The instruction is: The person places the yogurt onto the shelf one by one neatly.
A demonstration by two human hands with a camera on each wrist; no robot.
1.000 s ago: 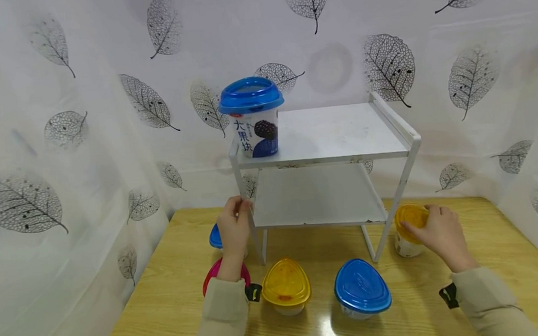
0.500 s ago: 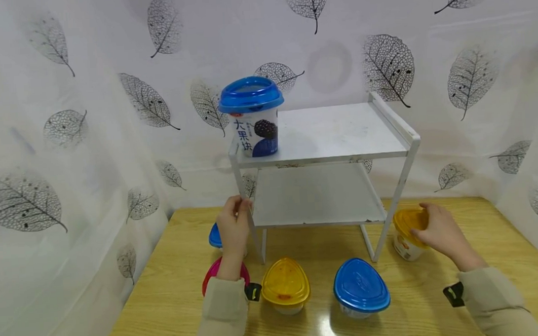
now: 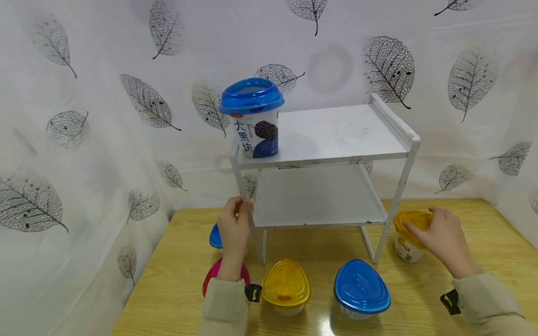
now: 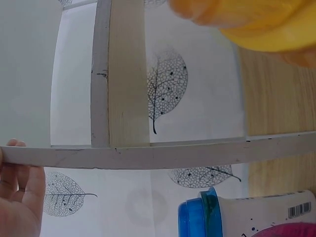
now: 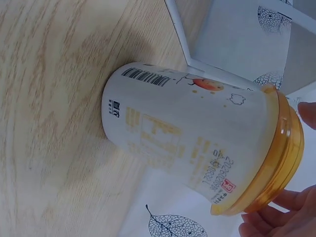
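Observation:
At the right of the head view, my right hand (image 3: 443, 237) holds a yogurt cup (image 3: 407, 247) by its yellow lid (image 5: 281, 163), thumb on the near side and fingers on the far side. The cup stands at the table beside the rack's right leg, its printed fruit and barcode showing. My left hand (image 3: 233, 225) grips the front left post (image 4: 173, 155) of a white two-tier rack (image 3: 331, 134); in the left wrist view the fingers (image 4: 32, 185) lie around that post. A blue-lidded yogurt cup (image 3: 258, 133) with a blackberry label stands on the top shelf's left end.
A yellow-lidded cup (image 3: 286, 284) and a blue-lidded cup (image 3: 361, 287) stand before the rack. Under my left arm are a pink-lidded cup (image 3: 211, 277) and another blue-lidded cup (image 3: 215, 237), both partly hidden. A leaf-print curtain (image 3: 112, 145) surrounds the wooden table (image 3: 162, 305).
The cup in my right hand has turned, bringing its printed side round, and has shifted slightly nearer. My right fingers have changed their hold on the lid. My left hand has stayed on the post.

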